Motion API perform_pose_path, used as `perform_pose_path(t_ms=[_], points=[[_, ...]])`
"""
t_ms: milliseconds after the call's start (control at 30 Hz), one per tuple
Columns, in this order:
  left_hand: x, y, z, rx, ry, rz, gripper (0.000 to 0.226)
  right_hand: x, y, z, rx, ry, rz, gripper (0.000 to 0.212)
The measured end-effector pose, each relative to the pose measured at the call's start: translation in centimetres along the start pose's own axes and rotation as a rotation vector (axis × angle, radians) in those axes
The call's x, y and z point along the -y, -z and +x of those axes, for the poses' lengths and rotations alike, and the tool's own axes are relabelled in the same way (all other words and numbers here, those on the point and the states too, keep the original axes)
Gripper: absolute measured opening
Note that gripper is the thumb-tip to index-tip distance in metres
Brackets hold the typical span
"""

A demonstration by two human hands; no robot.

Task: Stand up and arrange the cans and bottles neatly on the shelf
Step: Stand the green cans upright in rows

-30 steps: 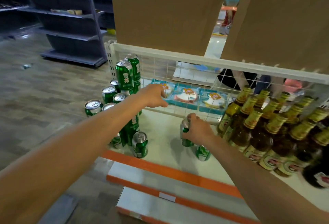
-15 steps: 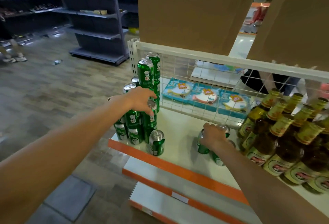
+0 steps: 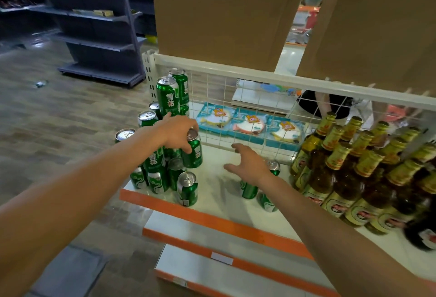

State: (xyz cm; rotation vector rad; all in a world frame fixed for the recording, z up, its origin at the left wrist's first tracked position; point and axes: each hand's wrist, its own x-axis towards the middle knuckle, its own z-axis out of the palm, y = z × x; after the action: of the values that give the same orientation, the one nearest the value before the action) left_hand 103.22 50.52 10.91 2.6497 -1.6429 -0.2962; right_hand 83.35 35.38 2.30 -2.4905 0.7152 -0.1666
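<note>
Green, with a silver lid, is the held can [image 3: 194, 155] that your left hand [image 3: 178, 134] grasps in the head view. Your fingers curl over the lid from above and go down its side. The held can is upright, with its long axis vertical and its lid up toward you. Its base is low over the white shelf [image 3: 219, 178], but it is not clear whether it touches. It is just at the right side of the stack of cans [image 3: 167, 98], under your palm and a little to the right of it.

The stack takes the left end of the shelf. Its cans are upright, some standing on the tops of others, and the highest are just beside the wire grid [image 3: 236, 98] at the back. One single can [image 3: 187, 189] stands upright in front of the stack, near the orange edge [image 3: 212, 217], apart from your hand.

Your right hand [image 3: 250, 166] is released, with fingers spread and straight, and it holds nothing. It hovers over the middle of the shelf. The loose cans [image 3: 247, 189] are below it, and your wrist and forearm partly hide them. The brown bottles [image 3: 354, 169] stand upright in tight rows at the right, necks up, near your right forearm.
</note>
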Motion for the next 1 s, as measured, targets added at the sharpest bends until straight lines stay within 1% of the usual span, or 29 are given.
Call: perform_pose_path(t_ms=[67, 167, 300, 400, 467, 500, 600, 700, 833, 933, 1000], points=[[-2.3, 0.4, 0.6, 0.018, -0.016, -0.133, 0.073, 0.6, 0.1, -0.1, -0.023, -0.004, 0.138, 0.084], [-6.1, 0.1, 1.5, 0.051, -0.081, -0.181, 0.076, 0.9, 0.1, -0.8, -0.055, 0.006, 0.279, 0.092], [-9.4, -1.8, 2.6, 0.068, -0.147, -0.218, 0.078, 0.0, -0.1, -2.1, -0.107, 0.022, 0.370, 0.089], [-10.2, -3.5, 2.8, 0.104, -0.177, -0.282, 0.087, -1.3, -0.7, -3.1, -0.101, -0.038, 0.343, 0.083], [-9.9, -4.1, 2.6, 0.169, -0.175, -0.343, 0.095, -2.3, -1.3, -3.9, -0.080, -0.080, 0.269, 0.081], [-9.5, -4.3, 2.5, 0.204, -0.162, -0.331, 0.097, -2.7, -1.6, -4.4, -0.064, -0.099, 0.227, 0.082], [-7.7, -4.8, 2.4, 0.262, -0.102, -0.138, 0.089, -3.8, -2.6, -6.2, -0.021, -0.135, 0.100, 0.081], [-5.9, -6.0, 2.0, 0.316, -0.054, 0.054, 0.087, -4.7, -4.1, -8.1, -0.049, -0.141, -0.022, 0.076], [-4.7, -7.5, 0.8, 0.409, -0.068, 0.319, 0.097, -5.2, -5.8, -9.5, -0.082, -0.266, 0.047, 0.076], [-3.8, -8.3, 0.0, 0.416, -0.091, 0.400, 0.094, -5.3, -6.1, -9.6, -0.148, -0.349, 0.063, 0.070], [-3.2, -8.9, -0.3, 0.409, -0.113, 0.431, 0.092, -5.3, -6.1, -9.5, -0.169, -0.394, 0.041, 0.070]])
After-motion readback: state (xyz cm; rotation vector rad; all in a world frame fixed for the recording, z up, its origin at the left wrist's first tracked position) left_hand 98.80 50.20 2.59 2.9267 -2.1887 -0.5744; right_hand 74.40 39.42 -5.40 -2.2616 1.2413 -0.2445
